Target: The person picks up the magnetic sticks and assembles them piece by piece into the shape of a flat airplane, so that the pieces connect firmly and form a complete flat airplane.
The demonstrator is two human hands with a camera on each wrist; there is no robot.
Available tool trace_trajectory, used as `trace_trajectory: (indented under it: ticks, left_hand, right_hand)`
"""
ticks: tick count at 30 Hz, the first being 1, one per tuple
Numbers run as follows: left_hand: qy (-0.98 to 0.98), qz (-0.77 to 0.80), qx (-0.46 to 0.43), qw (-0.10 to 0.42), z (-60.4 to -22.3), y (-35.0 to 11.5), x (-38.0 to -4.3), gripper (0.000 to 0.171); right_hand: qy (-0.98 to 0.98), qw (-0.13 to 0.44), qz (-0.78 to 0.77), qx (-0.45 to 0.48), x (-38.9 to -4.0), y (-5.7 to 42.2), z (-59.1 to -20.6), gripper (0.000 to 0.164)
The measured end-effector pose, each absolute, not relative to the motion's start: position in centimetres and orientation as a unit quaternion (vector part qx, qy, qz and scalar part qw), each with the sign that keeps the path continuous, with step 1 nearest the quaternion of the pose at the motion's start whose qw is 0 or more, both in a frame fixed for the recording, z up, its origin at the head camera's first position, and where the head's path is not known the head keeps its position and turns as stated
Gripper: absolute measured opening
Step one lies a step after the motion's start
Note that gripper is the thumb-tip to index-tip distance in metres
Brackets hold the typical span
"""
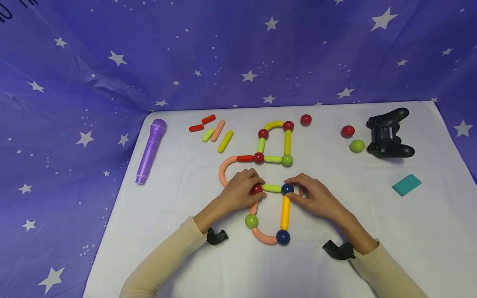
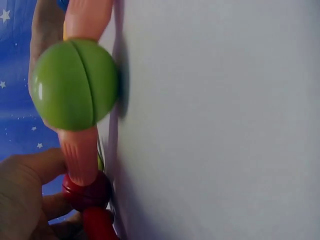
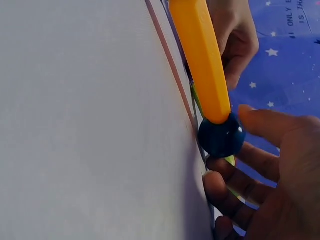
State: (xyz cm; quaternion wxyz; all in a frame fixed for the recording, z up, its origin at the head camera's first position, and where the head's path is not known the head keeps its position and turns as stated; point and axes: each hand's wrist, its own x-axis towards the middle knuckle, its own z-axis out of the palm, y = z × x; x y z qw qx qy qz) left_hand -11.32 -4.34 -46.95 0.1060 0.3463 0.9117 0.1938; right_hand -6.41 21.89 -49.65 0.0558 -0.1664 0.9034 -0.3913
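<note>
My left hand (image 1: 243, 188) holds a red ball (image 1: 257, 189) between thumb and fingers. A short light-green stick (image 1: 272, 188) joins it to a dark blue ball (image 1: 287, 189), which my right hand (image 1: 314, 195) pinches. Below that ball, a yellow-orange stick (image 1: 285, 212) runs to another dark blue ball (image 1: 283, 237). A curved pink stick (image 1: 263, 237) links this one to a green ball (image 2: 75, 85). From there a pink stick (image 2: 80, 155) leads up to the red ball. Part of a pink piece (image 1: 302, 190) shows behind my right fingers.
Farther back lies a connected loop with a green ball (image 1: 287, 160) and red balls. Loose sticks (image 1: 225, 141), a purple toy microphone (image 1: 150, 151), a loose red ball (image 1: 306, 120), a black game controller (image 1: 389, 133) and a teal card (image 1: 406, 185) lie around it.
</note>
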Motion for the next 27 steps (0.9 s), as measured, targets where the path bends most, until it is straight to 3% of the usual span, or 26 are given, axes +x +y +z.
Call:
trace_trajectory:
  ticks: [12,27]
  left_hand:
    - [0.91,0.226,0.329,0.115,-47.29,-4.1,-11.39,0.027]
    - [0.894,0.291,0.315,0.129,-47.67,-4.54,-11.47,0.027]
  right_hand:
    - [0.902,0.058,-0.392,-0.174,-6.42,21.53,-49.57,0.036]
    - [0.903,0.054,-0.386,-0.181,-6.48,21.5,-49.7,0.035]
